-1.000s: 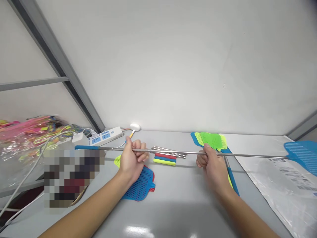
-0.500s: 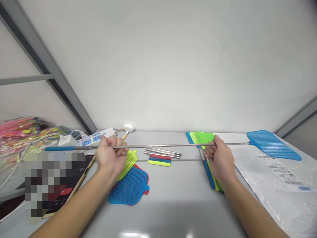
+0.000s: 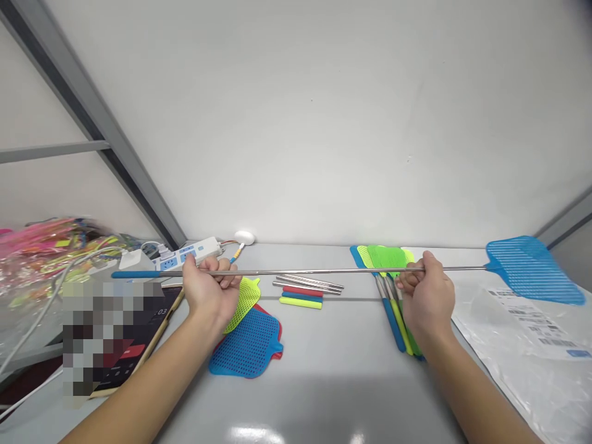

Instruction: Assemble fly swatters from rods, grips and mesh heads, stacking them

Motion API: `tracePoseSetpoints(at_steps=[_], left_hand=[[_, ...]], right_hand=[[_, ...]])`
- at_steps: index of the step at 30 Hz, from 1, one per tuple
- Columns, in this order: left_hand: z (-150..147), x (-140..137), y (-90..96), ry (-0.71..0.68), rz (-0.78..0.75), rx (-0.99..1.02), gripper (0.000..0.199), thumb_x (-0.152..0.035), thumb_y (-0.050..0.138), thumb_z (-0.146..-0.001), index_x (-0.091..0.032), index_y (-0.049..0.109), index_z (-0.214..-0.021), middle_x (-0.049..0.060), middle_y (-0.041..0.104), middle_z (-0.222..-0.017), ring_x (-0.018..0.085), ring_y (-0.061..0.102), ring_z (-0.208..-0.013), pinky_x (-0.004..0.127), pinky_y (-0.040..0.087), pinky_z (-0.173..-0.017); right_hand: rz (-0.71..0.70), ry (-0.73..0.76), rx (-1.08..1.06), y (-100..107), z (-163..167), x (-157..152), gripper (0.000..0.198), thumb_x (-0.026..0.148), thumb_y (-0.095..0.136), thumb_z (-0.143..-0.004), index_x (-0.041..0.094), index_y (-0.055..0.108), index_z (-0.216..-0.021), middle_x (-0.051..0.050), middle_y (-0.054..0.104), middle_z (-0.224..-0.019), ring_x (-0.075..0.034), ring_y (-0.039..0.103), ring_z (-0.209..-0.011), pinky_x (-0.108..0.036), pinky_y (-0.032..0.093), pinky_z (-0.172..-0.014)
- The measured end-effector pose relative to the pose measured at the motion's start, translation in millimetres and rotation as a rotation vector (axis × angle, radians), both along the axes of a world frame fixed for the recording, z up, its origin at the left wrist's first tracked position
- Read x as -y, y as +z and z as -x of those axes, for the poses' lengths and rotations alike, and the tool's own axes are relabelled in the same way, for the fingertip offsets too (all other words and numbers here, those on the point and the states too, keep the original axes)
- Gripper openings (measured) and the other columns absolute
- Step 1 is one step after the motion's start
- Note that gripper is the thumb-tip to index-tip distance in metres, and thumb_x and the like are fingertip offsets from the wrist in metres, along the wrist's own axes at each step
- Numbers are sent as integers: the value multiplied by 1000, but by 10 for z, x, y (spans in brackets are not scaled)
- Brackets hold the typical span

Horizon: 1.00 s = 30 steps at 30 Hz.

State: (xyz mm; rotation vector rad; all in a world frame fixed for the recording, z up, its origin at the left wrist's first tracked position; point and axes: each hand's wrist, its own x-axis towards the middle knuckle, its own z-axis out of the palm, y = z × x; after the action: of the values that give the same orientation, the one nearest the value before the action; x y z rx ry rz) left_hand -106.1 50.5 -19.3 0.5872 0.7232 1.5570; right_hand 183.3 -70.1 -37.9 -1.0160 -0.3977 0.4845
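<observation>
A long fly swatter with a blue slatted head, a thin metal rod and a blue handle is held level across the view. My left hand, palm up, has its fingers curled round the rod near the handle. My right hand is closed on the rod closer to the head. Below my left hand lie loose swatter heads: a yellow-green one and a blue one over a red one. Between the hands rest several metal rods and red, blue and yellow handle grips.
Several swatters lie bunched beside my right hand. A white plastic mailing bag covers the right side. On the left are a power strip, a tablet-like screen and colourful plastic-wrapped items. A wall stands behind the table.
My right hand has moved right, carrying the swatter with it. The handle end is now closer to my left hand, which has stayed nearly in place. The view has shifted slightly.
</observation>
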Motion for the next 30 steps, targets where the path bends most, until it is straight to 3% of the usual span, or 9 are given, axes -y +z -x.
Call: tracePoseSetpoints(at_steps=[7,10,21,30], left_hand=[[44,-40,-15,4,26,19,48,-40,27,-96,-19,38,-54,-5,31,-45,9,25,-34,24,23,-38],[5,-17,-45,1,31,9,45,-39,28,-96,-19,42,-58,-5,34,-46,8,26,-34,23,24,-38],[-181,123,-209,-115,30,-73,41,-36,36,-93,-18,44,-57,-5,37,-48,7,27,-33,21,27,-38],[-154,91,-211,-79,-35,-94,42,-34,34,-93,-18,44,-55,-4,34,-45,8,28,-33,23,30,-39]], right_hand=[[-98,-267,-14,30,-257,-12,35,29,51,-88,21,40,-55,6,36,-52,-9,37,-45,-23,38,-44],[-105,-309,-49,28,-370,-20,35,28,45,-90,20,46,-56,4,44,-54,-9,42,-45,-22,38,-43],[-47,-137,-157,-32,-277,-44,41,28,31,-92,14,63,-70,-4,57,-54,-17,60,-53,-26,44,-48],[-122,22,-136,-22,-46,2,43,33,32,-94,15,64,-70,-4,57,-51,-17,58,-52,-28,45,-51]])
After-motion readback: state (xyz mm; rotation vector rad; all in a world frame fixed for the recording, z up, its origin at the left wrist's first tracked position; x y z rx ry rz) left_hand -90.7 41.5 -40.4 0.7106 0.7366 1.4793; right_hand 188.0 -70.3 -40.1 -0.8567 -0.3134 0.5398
